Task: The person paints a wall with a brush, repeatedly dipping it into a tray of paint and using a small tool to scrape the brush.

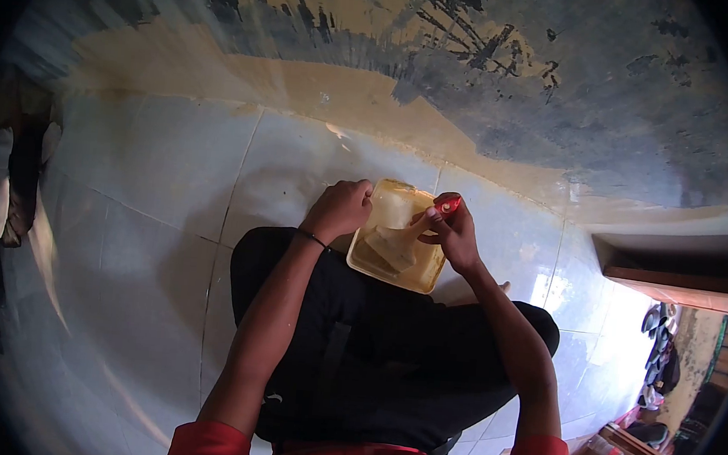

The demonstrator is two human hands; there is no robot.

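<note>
A shallow yellowish rectangular tray [428, 281] lies on the tiled floor in front of the crossed legs. In my right hand [457, 235] is the red handle of a paint brush [397, 245], its wide pale head pointing down-left over the tray. My left hand [341, 209] is closed at the tray's left edge, its fingers curled; whatever they may hold is hidden. A dark band circles the left wrist.
A wall [511, 102] with patchy beige and dark grey paint rises ahead. Dark cloth-like items [22, 175] are at the far left. At the right are a wooden-edged shelf [676, 286], shoes [659, 336] and a plastic bottle [607, 450].
</note>
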